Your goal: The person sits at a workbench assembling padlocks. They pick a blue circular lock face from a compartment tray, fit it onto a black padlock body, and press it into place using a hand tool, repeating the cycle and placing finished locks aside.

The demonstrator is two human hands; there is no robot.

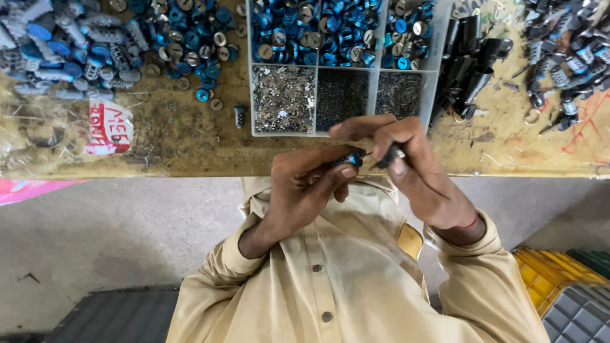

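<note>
My left hand (pixel 305 187) is closed around a small blue cylindrical part (pixel 354 159), held at the table's near edge. My right hand (pixel 410 168) pinches a small dark and silver piece (pixel 393 154) right beside it, with a thin pin pointing at the blue part. Both hands meet just in front of a clear compartment tray (pixel 316 101). The tray's far cells hold blue and silver cylinders (pixel 318 28). Its near cells hold tiny silver plates (pixel 283 98) and fine dark pins (pixel 343 95).
A worn wooden table (pixel 184 136) carries loose blue and grey cylinders (pixel 95 47) at the left, black parts (pixel 470 63) right of the tray and more parts (pixel 572 57) at far right. A plastic bag (pixel 105 130) lies left. Yellow and grey crates (pixel 565 292) stand on the floor.
</note>
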